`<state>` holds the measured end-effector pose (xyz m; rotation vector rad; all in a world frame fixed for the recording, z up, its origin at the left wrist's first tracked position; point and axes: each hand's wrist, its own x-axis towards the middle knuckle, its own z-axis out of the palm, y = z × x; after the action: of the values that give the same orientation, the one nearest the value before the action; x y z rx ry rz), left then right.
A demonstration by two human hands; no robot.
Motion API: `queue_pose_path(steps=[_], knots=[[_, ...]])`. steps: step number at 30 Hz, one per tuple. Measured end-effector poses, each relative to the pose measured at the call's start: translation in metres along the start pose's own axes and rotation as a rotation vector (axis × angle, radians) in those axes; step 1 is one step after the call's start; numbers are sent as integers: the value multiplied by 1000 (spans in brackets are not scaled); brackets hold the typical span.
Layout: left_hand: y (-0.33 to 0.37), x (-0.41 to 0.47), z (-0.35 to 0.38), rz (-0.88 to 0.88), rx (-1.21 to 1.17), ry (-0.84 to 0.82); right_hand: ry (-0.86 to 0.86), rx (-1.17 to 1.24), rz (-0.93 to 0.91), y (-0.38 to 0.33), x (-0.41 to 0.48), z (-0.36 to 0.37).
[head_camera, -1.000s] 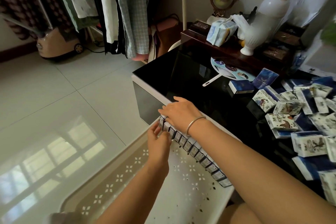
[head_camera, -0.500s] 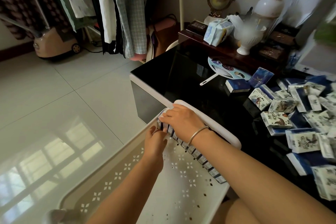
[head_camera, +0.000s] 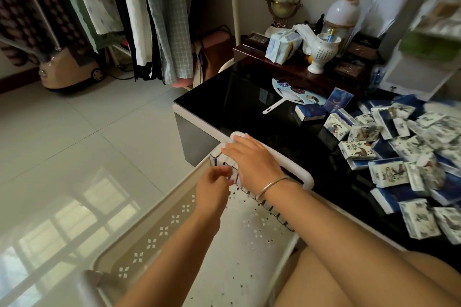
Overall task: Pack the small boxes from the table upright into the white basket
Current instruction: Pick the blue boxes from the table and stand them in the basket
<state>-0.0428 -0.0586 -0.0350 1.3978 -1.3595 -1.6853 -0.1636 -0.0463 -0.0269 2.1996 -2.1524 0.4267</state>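
Note:
The white basket (head_camera: 159, 229) with star cut-outs sits in front of me, beside the black table (head_camera: 249, 102). A row of small boxes (head_camera: 274, 212) stands upright along the basket's right wall. My right hand (head_camera: 252, 159) lies flat over the far end of that row, fingers straight, a bangle on the wrist. My left hand (head_camera: 212, 187) is inside the basket with curled fingers touching the side of the row's far end. A heap of loose blue-and-white small boxes (head_camera: 404, 147) lies on the table at the right.
On the table are a hand fan (head_camera: 296, 93), a white vase (head_camera: 321, 55), tissue packs (head_camera: 282, 46) and a globe ornament (head_camera: 283, 6) at the back. Hanging clothes (head_camera: 159, 15) and a beige wheeled appliance (head_camera: 72, 70) stand beyond the tiled floor on the left.
Both hands have stayed at the far end of the row. The right hand has flattened and slid slightly along the box tops. The view has shifted a little.

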Motion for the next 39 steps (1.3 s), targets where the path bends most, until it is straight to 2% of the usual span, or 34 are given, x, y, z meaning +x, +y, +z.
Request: queue_pose_path(steps=[3, 8, 13, 18, 23, 26, 31, 34, 39], knots=[[10, -23, 18, 124, 40, -87, 260, 265, 237, 11, -38, -26], [10, -71, 81, 384, 141, -241, 419, 206, 559, 63, -118, -63], [-23, -95, 156, 526, 396, -484, 398, 112, 818, 110, -206, -81], [-38, -87, 223, 853, 870, -655, 279, 75, 1020, 133, -268, -82], [-39, -63, 244, 1049, 1278, -717, -9, 1, 980, 146, -282, -75], [-41, -54, 236, 1117, 1378, -668, -12, -50, 973, 153, -280, -74], [-42, -39, 218, 1226, 1275, -399, 53, -197, 908, 161, -249, -77], [-44, -28, 207, 1181, 1282, -351, 63, -181, 816, 164, -217, -70], [-38, -20, 199, 997, 1356, -349, -67, -266, 752, 186, -182, -67]])
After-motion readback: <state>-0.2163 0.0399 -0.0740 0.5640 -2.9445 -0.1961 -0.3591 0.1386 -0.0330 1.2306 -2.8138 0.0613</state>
